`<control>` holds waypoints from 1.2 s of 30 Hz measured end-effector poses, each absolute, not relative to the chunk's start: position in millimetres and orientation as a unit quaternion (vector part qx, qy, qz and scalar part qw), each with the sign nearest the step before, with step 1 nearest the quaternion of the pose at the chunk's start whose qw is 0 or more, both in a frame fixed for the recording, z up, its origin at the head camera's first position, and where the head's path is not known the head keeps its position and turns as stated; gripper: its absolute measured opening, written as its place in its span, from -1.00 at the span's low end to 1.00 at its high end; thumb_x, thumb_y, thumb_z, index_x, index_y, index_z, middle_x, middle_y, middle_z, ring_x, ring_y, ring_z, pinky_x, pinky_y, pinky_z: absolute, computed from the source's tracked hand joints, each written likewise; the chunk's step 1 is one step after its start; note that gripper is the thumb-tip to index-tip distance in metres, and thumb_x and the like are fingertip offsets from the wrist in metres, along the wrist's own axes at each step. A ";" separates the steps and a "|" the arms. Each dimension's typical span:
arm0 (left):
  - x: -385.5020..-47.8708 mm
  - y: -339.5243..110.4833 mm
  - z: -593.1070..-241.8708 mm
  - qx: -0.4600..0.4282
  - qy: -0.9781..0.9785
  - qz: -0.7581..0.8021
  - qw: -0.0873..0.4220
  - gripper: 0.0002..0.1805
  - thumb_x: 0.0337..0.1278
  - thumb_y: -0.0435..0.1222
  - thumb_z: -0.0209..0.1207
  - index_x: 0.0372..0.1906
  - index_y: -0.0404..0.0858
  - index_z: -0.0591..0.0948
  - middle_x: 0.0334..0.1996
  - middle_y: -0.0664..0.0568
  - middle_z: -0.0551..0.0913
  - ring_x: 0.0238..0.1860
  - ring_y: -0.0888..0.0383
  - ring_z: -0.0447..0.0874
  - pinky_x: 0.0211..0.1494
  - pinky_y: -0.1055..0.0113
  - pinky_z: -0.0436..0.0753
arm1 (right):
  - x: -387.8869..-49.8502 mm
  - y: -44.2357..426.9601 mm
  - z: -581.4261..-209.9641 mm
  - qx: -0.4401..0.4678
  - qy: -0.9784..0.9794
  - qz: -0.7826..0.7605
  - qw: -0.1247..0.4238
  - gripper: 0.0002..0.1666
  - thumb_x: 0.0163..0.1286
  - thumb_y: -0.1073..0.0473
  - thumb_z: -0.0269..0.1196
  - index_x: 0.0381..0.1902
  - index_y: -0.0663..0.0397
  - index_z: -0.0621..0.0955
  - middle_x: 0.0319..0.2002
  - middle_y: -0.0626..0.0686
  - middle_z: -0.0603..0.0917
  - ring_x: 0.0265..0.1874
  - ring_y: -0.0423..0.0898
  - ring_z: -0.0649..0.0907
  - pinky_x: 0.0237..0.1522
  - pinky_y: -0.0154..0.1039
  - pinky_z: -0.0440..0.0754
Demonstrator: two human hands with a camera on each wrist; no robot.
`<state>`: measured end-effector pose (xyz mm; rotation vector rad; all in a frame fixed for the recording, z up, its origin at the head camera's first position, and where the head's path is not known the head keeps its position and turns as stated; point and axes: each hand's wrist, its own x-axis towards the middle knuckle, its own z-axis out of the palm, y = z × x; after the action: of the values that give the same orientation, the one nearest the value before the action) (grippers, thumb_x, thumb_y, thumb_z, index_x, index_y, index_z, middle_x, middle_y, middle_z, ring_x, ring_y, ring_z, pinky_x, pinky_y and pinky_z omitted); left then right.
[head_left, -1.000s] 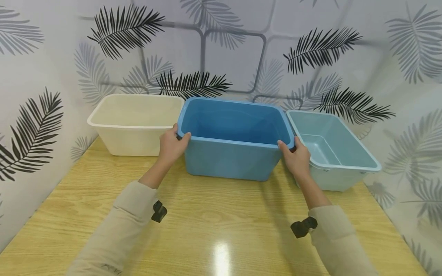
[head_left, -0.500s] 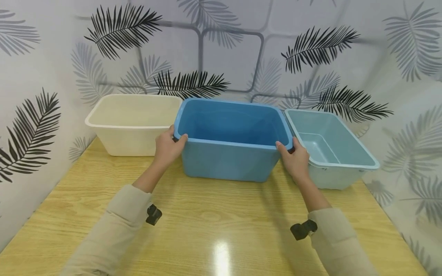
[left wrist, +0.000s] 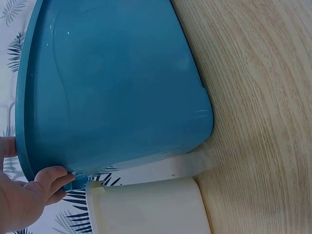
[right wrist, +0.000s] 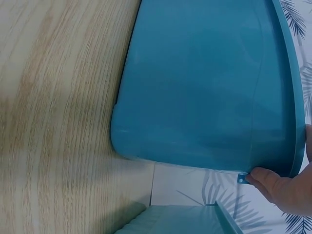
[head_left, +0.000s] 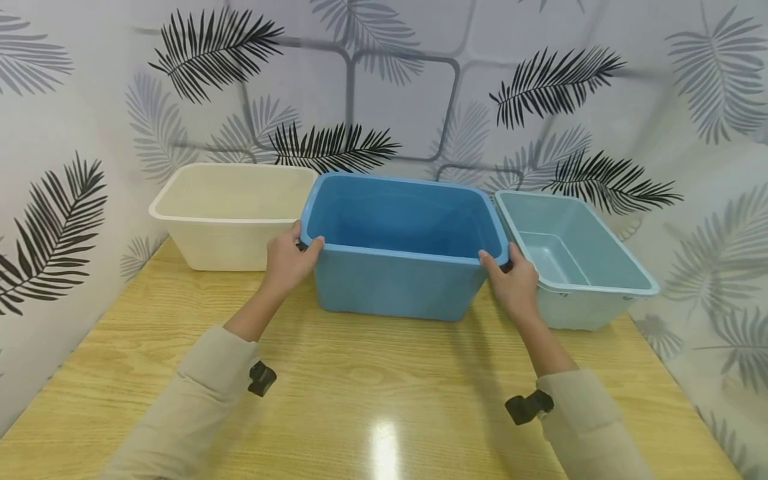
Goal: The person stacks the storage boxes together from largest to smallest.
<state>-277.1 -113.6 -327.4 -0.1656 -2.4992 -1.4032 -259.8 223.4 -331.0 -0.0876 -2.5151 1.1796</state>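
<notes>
A pale wall covering (head_left: 408, 87) printed with grey and black leaves is seen from the far left across the back to the right; below it a wood-grain table (head_left: 360, 373) is spread, its varnish marked by a bright glare (head_left: 385, 450) near the front edge of the head view; on the left a cream bin (head_left: 222, 247) is set by the wall; beside it, at the middle, a deep blue tub (head_left: 393, 283) is placed upright, its left front corner pinched by the left hand (head_left: 290, 260), the rim caught between thumb and curled fingers; the right front corner is gripped likewise by the right hand (head_left: 515, 280); at the far right a pale blue-green basin (head_left: 591, 307) is set at an angle.

The left sleeve (head_left: 186, 407) and right sleeve (head_left: 594, 427) are cut off by the lower edge; the cream bin's right front corner is hidden by the left hand, and whether the two are touching cannot be told; part of the basin's left side is covered by the right hand; the tub's floor is lost in shade.
</notes>
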 end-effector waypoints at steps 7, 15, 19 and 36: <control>-272.5 -116.2 -328.6 -0.063 -0.862 -0.481 0.148 -0.43 0.22 -0.25 0.04 0.26 -0.49 0.31 0.16 -0.36 0.46 0.13 -0.19 0.51 0.04 0.02 0.58 | -254.5 221.7 -333.2 -0.030 -0.894 0.406 0.187 -0.24 0.35 -0.04 0.10 0.32 0.35 0.24 -0.31 0.33 0.57 -0.26 0.08 0.56 -0.13 -0.12 0.52; -267.9 -118.6 -328.8 -0.064 -0.861 -0.483 0.145 -0.40 0.23 -0.24 0.03 0.28 -0.50 0.27 0.17 -0.36 0.44 0.12 -0.19 0.51 0.03 0.04 0.58 | -248.2 220.9 -332.3 -0.031 -0.885 0.434 0.163 -0.16 0.36 -0.03 0.10 0.37 0.38 0.10 0.12 0.46 0.45 0.08 0.19 0.53 0.15 0.00 0.48; -265.9 -120.4 -328.5 -0.060 -0.862 -0.483 0.138 -0.37 0.24 -0.23 0.03 0.31 -0.49 0.22 0.20 -0.36 0.41 0.14 -0.18 0.50 0.04 0.05 0.58 | -245.9 220.5 -331.0 -0.031 -0.883 0.442 0.156 -0.14 0.35 -0.04 0.11 0.38 0.38 0.09 0.25 0.42 0.33 0.20 0.20 0.45 0.23 0.03 0.41; -259.8 -122.8 -327.9 -0.046 -0.864 -0.488 0.115 -0.32 0.25 -0.23 0.02 0.35 -0.51 0.10 0.27 -0.36 0.31 0.17 -0.19 0.45 0.05 0.05 0.56 | -239.4 219.8 -329.6 -0.033 -0.882 0.443 0.157 -0.15 0.33 -0.03 0.13 0.36 0.40 0.12 0.28 0.39 0.30 0.23 0.20 0.43 0.21 0.03 0.43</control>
<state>-259.8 -122.8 -327.9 -0.1348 -2.5310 -1.4298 -239.4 219.8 -329.6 -0.0933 -2.5247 1.2685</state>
